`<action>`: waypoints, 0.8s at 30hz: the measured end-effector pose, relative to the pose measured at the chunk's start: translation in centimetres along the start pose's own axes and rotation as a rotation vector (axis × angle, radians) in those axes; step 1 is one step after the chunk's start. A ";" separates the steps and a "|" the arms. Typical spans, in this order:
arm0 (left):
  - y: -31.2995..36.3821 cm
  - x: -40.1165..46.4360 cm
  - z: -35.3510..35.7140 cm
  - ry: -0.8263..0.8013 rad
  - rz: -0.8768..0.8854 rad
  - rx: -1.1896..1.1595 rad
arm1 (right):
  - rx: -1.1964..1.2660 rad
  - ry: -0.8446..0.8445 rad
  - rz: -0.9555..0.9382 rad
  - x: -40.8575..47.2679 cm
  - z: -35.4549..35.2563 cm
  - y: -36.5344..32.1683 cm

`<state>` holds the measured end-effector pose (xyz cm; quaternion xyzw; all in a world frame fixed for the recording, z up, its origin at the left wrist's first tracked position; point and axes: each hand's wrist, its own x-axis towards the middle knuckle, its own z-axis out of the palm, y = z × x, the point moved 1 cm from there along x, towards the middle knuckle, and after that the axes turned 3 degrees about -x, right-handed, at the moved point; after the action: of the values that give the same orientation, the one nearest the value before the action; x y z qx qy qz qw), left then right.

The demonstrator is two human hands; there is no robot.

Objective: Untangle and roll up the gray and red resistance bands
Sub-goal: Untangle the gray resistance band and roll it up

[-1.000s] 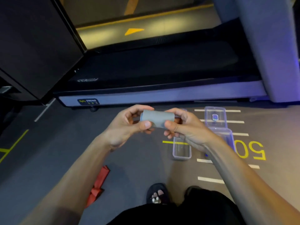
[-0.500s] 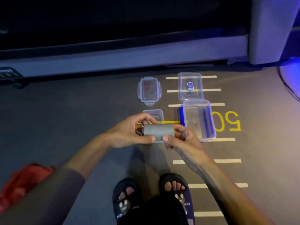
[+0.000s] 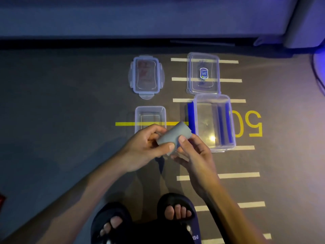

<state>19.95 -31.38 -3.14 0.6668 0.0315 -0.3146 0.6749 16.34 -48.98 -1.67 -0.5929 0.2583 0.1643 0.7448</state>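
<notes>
Gray roll (image 3: pixel 173 136) now tilted, far end swung toward 1 o'clock; both hands' fingers (image 3: pixel 169 147) still pinching it. Rolling done; red band untouched.

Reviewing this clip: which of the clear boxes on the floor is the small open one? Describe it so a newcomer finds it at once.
Start at the yellow "50" painted on the floor and follow the yellow line leftward. The small open container sits on that line, just beyond the left hand. Unlike the larger open container, it has no blue bands inside.
</notes>
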 end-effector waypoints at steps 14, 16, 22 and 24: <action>-2.1 2.9 1.0 -0.008 0.051 0.093 | -0.721 0.339 -0.144 10.3 -8.4 -7.4; -2.3 3.1 0.8 0.005 0.053 0.103 | -0.901 0.334 -0.110 13.1 -9.1 -7.5; -3.4 3.2 0.7 0.006 0.036 0.149 | -1.129 0.337 -0.061 17.3 -8.4 -5.4; -3.8 3.0 0.6 0.021 0.043 0.158 | -1.135 0.345 -0.098 17.7 -8.0 -5.0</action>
<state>20.40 -32.71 -7.79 0.7219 -0.0005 -0.2944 0.6263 31.92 -59.05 -9.27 -0.9278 0.2195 0.1434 0.2653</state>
